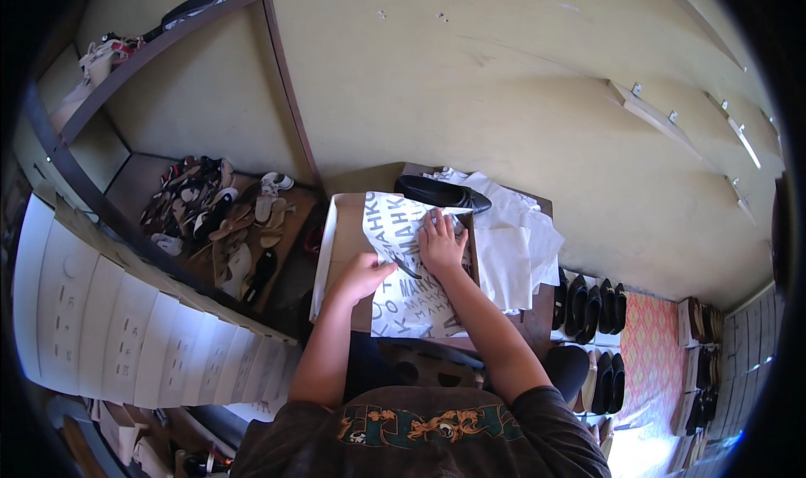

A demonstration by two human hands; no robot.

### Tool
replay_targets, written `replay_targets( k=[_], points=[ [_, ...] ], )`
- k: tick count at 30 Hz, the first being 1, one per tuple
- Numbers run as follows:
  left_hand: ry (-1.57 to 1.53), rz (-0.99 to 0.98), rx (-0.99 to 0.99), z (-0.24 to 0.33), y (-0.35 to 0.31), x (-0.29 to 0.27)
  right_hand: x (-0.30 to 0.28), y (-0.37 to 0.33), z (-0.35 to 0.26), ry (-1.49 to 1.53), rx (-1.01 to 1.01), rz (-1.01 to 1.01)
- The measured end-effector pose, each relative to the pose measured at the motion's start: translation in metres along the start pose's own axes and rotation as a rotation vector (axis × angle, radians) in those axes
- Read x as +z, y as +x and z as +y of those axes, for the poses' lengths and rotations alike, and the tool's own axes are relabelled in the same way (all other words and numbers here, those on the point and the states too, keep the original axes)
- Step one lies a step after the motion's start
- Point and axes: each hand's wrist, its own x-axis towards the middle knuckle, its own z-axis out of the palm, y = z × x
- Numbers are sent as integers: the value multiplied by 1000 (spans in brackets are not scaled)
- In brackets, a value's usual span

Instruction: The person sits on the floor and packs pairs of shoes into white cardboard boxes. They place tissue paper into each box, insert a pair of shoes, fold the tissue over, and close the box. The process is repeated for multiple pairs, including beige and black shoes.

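A sheet of white wrapping paper [411, 302] with dark printed lettering lies over an open shoe box [327, 255] on a small table in front of me. My left hand [363, 278] is closed at the paper's left side, its thumb on top and its other fingers mostly hidden. Spread fingers of my right hand [442, 241] press flat on the paper's upper right part. What lies beneath the sheet is covered. Just beyond the box, a black flat shoe [435, 191] rests on its side of the table, apart from both hands.
White paper sheets [504, 255] are piled on the table's right. Loose shoes and sandals [239, 226] heap on a shelf at left, above a row of white boxes [151, 335]. Black shoes [579, 306] line up at right. Small wall shelves [655, 117] jut out at upper right.
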Motion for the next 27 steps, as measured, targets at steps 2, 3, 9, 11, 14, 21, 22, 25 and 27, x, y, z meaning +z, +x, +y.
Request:
replay_targets(
  k=[2,3,9,11,14,21,22,25,27],
  points=[
    [166,92,-7,-12,3,-6,9,0,3,-32,-6,28],
    [284,100,-75,-9,-1,-10,13,0,5,-39,-11,44],
    [792,579,262,33,-30,18,10,-1,6,-19,-4,48],
    [753,438,503,45,-40,43,1,0,4,-13,30,75],
    [806,-27,484,51,-53,75,-7,0,-1,67,-19,135],
    [1044,-262,275,49,-50,100,-8,1,12,130,-307,-28],
    [1032,-268,251,49,-48,101,-5,0,13,79,-305,-45],
    [1002,-284,189,41,-41,103,0,3,9,-28,-273,-144],
    [984,-304,162,33,-38,104,6,5,8,-40,-255,-171]
  ],
)
